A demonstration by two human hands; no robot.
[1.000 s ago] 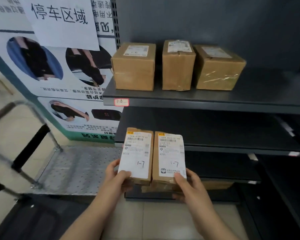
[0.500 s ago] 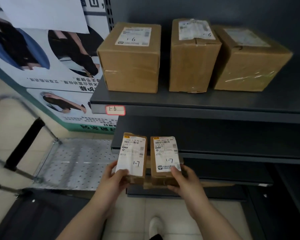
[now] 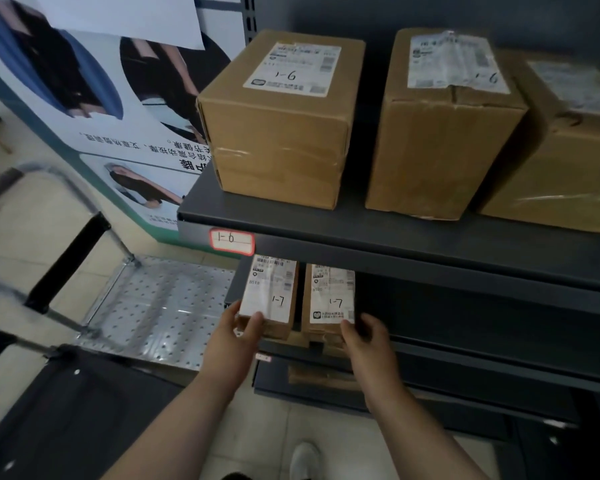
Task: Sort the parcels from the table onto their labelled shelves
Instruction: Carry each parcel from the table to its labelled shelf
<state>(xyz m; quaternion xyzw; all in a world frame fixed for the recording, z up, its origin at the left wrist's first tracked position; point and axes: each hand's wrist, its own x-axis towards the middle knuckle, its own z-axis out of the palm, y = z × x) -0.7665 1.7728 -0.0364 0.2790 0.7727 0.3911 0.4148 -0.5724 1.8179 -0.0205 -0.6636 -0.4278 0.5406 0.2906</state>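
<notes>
Two small brown parcels, each with a white label marked 1-7, lie side by side at the front of the shelf under the 1-6 tag. My left hand point(image 3: 238, 332) grips the near end of the left parcel point(image 3: 271, 296), thumb on its label. My right hand point(image 3: 362, 336) grips the near end of the right parcel point(image 3: 329, 299). Their far ends are hidden under the upper shelf point(image 3: 395, 237). I cannot tell whether they rest on the lower shelf point(image 3: 465, 355).
Three larger brown boxes stand on the upper shelf: left box point(image 3: 281, 119), middle box point(image 3: 444, 126), right box point(image 3: 561, 150). A red-framed tag 1-6 point(image 3: 232, 240) marks its edge. A metal platform trolley point(image 3: 153, 306) stands at left. A flat parcel point(image 3: 323, 377) lies on a lower shelf.
Both hands have carried the two parcels forward under the upper shelf. The view has come closer to the shelves.
</notes>
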